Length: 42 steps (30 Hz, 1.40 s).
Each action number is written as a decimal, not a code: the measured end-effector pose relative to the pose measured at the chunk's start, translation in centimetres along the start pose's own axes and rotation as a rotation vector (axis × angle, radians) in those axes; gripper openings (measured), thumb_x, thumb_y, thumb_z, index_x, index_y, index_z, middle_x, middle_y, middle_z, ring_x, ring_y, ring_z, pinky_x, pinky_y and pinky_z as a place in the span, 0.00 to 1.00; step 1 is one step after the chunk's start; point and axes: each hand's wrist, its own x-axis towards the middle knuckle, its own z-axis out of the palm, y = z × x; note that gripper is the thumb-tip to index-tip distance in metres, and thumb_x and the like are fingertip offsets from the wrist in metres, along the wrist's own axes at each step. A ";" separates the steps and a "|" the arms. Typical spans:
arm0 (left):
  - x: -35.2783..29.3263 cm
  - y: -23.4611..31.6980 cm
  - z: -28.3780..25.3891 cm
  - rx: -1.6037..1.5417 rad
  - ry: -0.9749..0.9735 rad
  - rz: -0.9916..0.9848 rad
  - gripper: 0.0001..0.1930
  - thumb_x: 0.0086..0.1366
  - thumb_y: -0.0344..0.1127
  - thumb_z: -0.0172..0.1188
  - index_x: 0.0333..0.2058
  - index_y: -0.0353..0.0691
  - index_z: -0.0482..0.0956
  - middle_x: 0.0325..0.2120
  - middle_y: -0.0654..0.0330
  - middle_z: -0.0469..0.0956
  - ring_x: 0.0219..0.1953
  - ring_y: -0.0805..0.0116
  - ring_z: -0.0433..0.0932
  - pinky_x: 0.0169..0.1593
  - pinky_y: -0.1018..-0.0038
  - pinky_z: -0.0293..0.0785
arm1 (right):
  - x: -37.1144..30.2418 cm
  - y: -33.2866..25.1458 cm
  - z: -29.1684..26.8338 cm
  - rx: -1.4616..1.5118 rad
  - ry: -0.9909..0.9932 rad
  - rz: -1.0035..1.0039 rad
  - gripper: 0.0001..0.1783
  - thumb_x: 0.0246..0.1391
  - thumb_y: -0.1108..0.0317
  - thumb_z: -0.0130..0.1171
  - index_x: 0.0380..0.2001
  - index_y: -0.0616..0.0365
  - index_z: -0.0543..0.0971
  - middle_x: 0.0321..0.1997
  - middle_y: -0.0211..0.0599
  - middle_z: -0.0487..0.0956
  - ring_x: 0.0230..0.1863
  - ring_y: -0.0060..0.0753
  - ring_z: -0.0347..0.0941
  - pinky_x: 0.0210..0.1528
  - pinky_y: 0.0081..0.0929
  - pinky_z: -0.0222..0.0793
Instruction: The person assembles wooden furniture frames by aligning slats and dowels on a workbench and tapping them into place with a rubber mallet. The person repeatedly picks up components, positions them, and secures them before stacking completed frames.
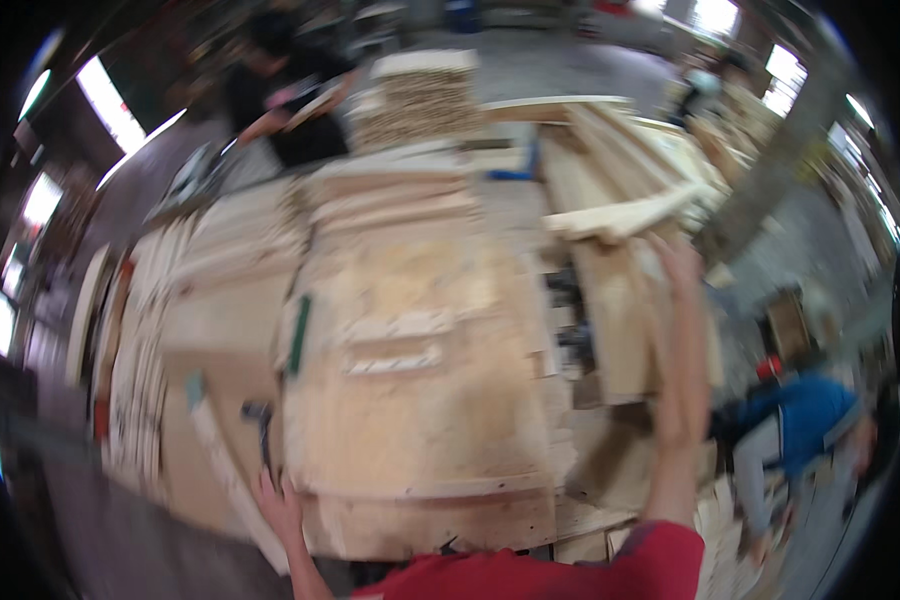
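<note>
My left hand (282,508) is low on the left, with its fingers at the lower end of the dark handle of a hammer (261,422). It looks closed on that handle, though blur softens the fingers. Alongside lies a long pale wooden strip (225,465) with a greenish end. My right arm stretches far forward, and my right hand (678,262) is at the stacked wooden boards (610,300) on the right, close to a pale strip (625,215) lying across them. Motion smears its fingers, so their grip is unclear. Two short wooden pieces (395,358) rest on the plywood worktop (420,430) before me.
Stacked slats (230,235) line the worktop's left side, near a green bar (299,335). A tall wood stack (425,95) stands behind. One person in dark clothes (290,100) works at far left; another in blue (810,425) bends at right. A post (780,160) rises at right.
</note>
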 end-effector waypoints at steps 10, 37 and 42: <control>0.8 -22.2 -9.7 0.001 -0.384 -0.689 0.39 0.62 0.58 0.63 0.60 0.28 0.71 0.53 0.33 0.77 0.58 0.38 0.76 0.61 0.54 0.71 | -26.3 13.1 -8.8 0.115 -0.272 0.016 0.18 0.52 0.70 0.65 0.44 0.69 0.79 0.40 0.48 0.82 0.42 0.42 0.77 0.50 0.37 0.71; -3.1 -18.5 -6.7 -0.496 -0.340 -0.374 0.24 0.58 0.37 0.68 0.51 0.31 0.77 0.42 0.46 0.84 0.45 0.55 0.84 0.51 0.62 0.76 | -43.3 -7.9 10.5 0.105 -0.047 -0.217 0.27 0.44 0.55 0.72 0.41 0.65 0.78 0.42 0.56 0.80 0.47 0.62 0.75 0.51 0.50 0.70; 6.1 -5.3 1.4 -0.770 -0.505 0.031 0.36 0.60 0.36 0.65 0.66 0.33 0.65 0.58 0.41 0.76 0.61 0.49 0.76 0.62 0.62 0.71 | -38.8 -8.4 13.4 0.007 -0.082 -0.130 0.28 0.49 0.56 0.67 0.45 0.68 0.75 0.49 0.61 0.77 0.54 0.64 0.72 0.57 0.52 0.68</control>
